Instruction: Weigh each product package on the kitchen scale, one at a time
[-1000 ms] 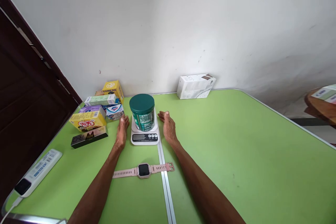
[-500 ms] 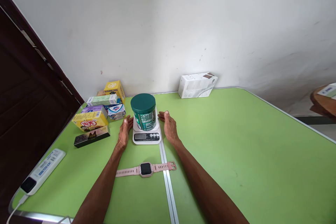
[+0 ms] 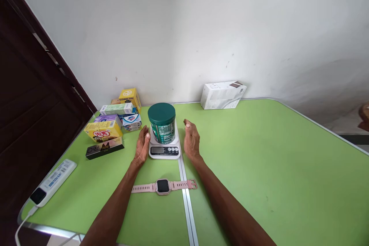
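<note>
A green lidded canister (image 3: pixel 162 123) stands upright on a white digital kitchen scale (image 3: pixel 164 152) with a small display and several buttons. My left hand (image 3: pixel 142 145) is beside the scale's left edge, fingers extended, holding nothing; whether it touches the scale I cannot tell. To the right of the scale, a small gap away, my right hand (image 3: pixel 191 139) is upright on its edge with slightly curved fingers and nothing in it. A pink-strapped smartwatch (image 3: pixel 163 186) lies flat between my forearms, in front of the scale.
Several small cartons, among them a yellow box (image 3: pixel 103 131) and a black-ended box (image 3: pixel 105 148), are grouped at the left. A white box (image 3: pixel 223 95) stands against the wall. A white power strip (image 3: pixel 54 183) with a cable lies near the left edge of the green table (image 3: pixel 273 169).
My right hand has drawn slightly away from the scale, its fingers more upright. The view has shifted a little, so everything appears further right. Canister and scale stay in place.
</note>
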`<state>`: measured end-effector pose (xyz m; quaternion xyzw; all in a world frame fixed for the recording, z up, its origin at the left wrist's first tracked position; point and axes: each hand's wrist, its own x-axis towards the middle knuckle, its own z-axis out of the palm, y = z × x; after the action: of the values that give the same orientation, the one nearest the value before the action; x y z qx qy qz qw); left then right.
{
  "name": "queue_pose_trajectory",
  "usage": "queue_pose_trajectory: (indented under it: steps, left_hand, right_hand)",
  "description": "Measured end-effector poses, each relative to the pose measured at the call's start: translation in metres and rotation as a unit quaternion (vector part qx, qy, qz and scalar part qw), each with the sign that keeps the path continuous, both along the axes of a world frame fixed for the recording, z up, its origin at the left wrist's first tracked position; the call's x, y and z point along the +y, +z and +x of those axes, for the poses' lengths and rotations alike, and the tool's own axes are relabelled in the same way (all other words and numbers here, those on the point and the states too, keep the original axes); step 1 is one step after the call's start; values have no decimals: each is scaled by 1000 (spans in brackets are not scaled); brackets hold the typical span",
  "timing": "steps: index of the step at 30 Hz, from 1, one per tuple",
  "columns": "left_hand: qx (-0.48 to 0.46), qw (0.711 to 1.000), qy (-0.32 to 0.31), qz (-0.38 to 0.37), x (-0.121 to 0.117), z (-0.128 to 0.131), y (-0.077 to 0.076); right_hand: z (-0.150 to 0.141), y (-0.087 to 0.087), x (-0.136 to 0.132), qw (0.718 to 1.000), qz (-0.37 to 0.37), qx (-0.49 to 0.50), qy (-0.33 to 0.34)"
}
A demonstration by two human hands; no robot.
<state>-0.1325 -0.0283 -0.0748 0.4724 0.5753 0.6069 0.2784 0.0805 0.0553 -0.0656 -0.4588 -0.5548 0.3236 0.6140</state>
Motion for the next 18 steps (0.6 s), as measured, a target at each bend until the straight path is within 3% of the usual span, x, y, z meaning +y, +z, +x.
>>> queue_pose_trajectory:
  steps: [5, 11, 18]
  left_hand:
    - [50, 998, -8, 42, -6, 28, 27]
    - [2, 995, -61, 84, 9, 61, 64]
    - [-29, 997, -23, 63, -2, 64, 74]
  right_hand:
    - [-15, 24, -19, 996, 80, -21, 35]
    - [-41, 43, -38, 994, 27, 8, 103]
    - [-48, 59, -52, 995, -5, 13, 97]
